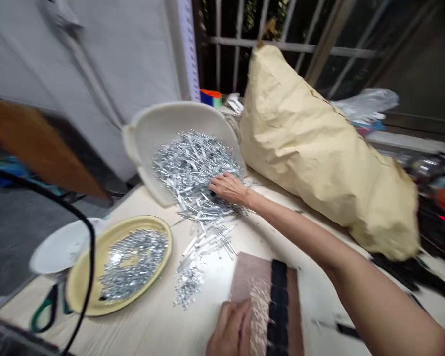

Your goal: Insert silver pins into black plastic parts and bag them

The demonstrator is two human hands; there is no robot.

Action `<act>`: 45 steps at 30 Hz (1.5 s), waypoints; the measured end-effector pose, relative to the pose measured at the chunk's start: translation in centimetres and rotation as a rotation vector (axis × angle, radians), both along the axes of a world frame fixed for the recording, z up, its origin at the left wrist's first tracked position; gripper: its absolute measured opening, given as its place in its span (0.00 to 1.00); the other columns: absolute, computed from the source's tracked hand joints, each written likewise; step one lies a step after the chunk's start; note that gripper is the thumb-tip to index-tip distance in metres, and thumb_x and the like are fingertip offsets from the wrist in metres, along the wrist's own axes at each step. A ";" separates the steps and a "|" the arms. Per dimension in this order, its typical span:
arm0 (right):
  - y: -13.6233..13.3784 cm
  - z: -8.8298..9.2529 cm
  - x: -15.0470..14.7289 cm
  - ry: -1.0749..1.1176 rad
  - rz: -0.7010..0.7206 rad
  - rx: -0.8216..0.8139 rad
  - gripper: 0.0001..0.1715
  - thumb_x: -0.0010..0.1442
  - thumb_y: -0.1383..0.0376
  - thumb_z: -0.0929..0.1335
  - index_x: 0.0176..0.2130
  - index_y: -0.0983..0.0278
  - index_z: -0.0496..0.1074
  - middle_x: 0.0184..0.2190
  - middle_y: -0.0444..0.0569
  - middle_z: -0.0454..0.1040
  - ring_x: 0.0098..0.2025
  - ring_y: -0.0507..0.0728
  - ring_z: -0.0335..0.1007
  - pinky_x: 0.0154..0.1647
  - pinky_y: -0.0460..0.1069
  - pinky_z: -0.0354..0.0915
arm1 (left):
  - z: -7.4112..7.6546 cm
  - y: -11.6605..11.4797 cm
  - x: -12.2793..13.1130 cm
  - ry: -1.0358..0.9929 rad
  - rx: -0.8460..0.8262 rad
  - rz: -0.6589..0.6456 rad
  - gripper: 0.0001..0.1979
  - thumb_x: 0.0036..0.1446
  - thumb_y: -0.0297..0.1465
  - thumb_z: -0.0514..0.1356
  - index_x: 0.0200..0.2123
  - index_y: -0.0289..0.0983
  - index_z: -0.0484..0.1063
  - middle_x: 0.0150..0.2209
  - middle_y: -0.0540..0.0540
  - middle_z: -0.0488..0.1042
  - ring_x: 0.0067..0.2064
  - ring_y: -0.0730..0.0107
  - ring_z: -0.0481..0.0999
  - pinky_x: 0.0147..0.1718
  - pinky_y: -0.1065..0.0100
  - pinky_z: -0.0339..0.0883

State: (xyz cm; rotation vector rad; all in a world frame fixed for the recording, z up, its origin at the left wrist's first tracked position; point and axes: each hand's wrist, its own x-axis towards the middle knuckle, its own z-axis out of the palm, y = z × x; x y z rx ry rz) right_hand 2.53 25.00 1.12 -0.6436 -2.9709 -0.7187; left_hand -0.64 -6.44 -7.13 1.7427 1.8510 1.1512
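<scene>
Just beneath your right grip (228, 188), nearer than your left grip (230, 329), thin silver metallic strips (193, 160) lie with long axes crisscrossed; whether either grip holds anything, I cannot tell.

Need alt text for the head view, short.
A person's right hand is at a pile of thin silvery strips spread from a white basin; the left hand is at a black-banded brown board. A yellow plate of small silvery pieces sits left, a large cream bag behind.

The right hand (230, 189) touches silver strips (193, 158), the left hand (230, 327) a brown board (250, 272).
</scene>
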 end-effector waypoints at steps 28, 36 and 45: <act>-27.6 0.9 34.7 -0.131 -0.702 -0.261 0.36 0.51 0.70 0.66 0.58 0.54 0.57 0.54 0.54 0.63 0.35 0.53 0.66 0.27 0.47 0.51 | 3.4 1.5 0.0 0.228 -0.084 -0.159 0.19 0.59 0.42 0.50 0.40 0.37 0.75 0.38 0.44 0.75 0.39 0.62 0.74 0.37 0.66 0.64; -24.5 -0.6 33.4 -0.149 -0.771 -0.238 0.14 0.56 0.72 0.65 0.43 0.64 0.68 0.38 0.55 0.70 0.37 0.56 0.65 0.32 0.49 0.54 | 3.2 1.5 -0.1 0.221 -0.080 -0.159 0.18 0.58 0.42 0.51 0.39 0.37 0.75 0.37 0.45 0.75 0.39 0.63 0.74 0.37 0.67 0.64; -23.7 1.5 32.9 -0.102 -0.792 -0.202 0.17 0.60 0.58 0.64 0.41 0.70 0.68 0.38 0.58 0.71 0.41 0.62 0.65 0.30 0.50 0.56 | 3.3 1.4 0.0 0.183 -0.047 -0.161 0.18 0.58 0.42 0.51 0.39 0.38 0.75 0.37 0.45 0.76 0.38 0.63 0.74 0.36 0.68 0.64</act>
